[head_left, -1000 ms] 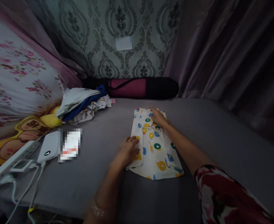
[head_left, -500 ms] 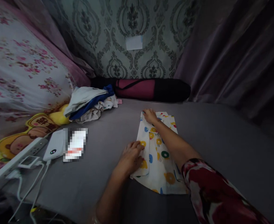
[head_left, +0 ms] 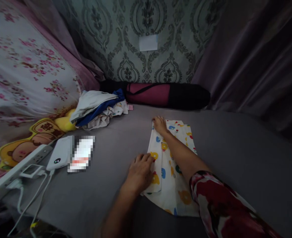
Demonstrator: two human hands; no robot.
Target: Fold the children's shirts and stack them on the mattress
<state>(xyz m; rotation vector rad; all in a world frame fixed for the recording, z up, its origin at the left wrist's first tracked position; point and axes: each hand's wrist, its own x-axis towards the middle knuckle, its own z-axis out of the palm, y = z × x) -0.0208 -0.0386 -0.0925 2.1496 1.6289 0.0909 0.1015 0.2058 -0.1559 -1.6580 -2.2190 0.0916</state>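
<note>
A white garment printed with yellow, blue, green and red figures lies on the grey bed sheet, its left side folded inward in a long strip. My left hand rests on the lower part of that folded edge, fingers stretched out over the cloth. At the far left corner of the garment is my right hand, its fingers laid on the top of the fold. My right forearm crosses over the garment and hides part of its middle and right side.
A pile of folded clothes sits back left, near a long black and maroon bag by the wall. On the left are a yellow plush cushion, a white power bank, a blurred-out bright object and a power strip with cables.
The view has shifted slightly, so most things appear a little further right. Both hands stay on the folded left edge; my left hand's fingers look a little straighter.
</note>
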